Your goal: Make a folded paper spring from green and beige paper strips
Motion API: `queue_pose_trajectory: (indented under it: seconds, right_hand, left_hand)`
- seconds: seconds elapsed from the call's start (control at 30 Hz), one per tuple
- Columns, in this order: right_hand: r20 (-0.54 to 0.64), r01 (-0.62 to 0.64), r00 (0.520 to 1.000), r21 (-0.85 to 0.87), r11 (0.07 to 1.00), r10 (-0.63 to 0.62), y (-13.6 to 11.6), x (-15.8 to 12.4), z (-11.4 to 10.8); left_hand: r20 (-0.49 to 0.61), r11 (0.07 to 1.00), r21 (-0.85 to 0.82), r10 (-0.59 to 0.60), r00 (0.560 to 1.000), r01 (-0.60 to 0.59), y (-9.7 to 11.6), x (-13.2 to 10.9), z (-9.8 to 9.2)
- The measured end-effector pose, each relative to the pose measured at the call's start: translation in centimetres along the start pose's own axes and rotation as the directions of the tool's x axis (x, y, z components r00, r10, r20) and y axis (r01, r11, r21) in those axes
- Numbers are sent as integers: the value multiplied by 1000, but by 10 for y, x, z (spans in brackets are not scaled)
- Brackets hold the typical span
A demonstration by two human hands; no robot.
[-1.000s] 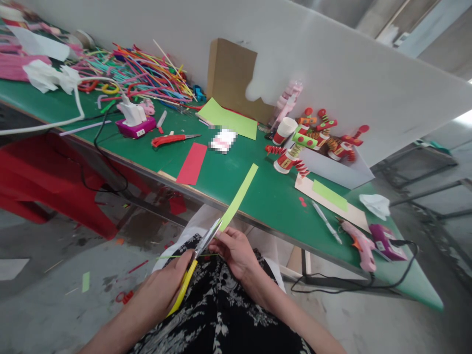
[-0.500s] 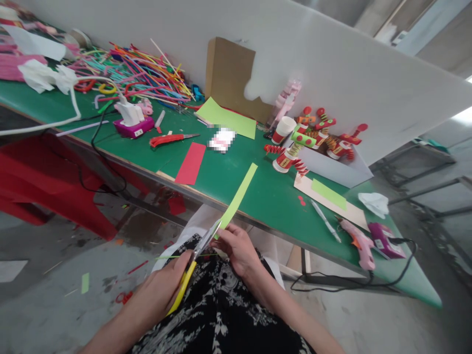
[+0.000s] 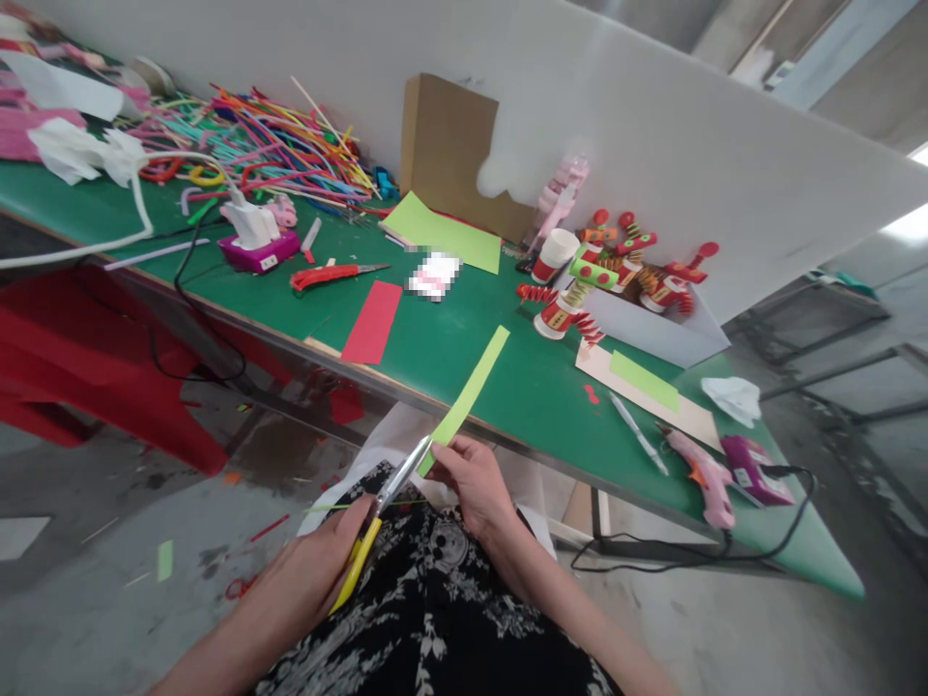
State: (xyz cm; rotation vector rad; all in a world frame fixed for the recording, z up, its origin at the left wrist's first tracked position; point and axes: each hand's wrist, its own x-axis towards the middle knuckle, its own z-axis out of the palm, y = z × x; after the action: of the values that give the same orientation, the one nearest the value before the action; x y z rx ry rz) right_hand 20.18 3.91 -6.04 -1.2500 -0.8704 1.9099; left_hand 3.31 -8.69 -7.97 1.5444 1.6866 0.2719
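Left grip clasped yellow-handled metal scissors; right grip pinched a lime-green paper strip; a red paper rectangle lay nearby.

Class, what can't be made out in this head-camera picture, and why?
Head view:
Scissors: handle partly hidden by the left hand.
Green strip: lower part partly hidden by the right hand.
White item: blurred by pixelation.
Front cup figure: label print too small.
Pink material: cut off, left edge.
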Motion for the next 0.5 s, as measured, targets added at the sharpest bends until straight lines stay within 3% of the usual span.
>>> queue_pose_trajectory:
  seconds: [0.3,0.5]
  right_hand:
    - [9,12,1000,-26,1000,-12,2,-1,0]
    - [-4,26,1000,-33,999,-26,6,-2,0]
  left_hand:
    - [12,998,46,-36,999,36,14,4,-8]
    - [43,999,49,7,999,-9,16,8,-15]
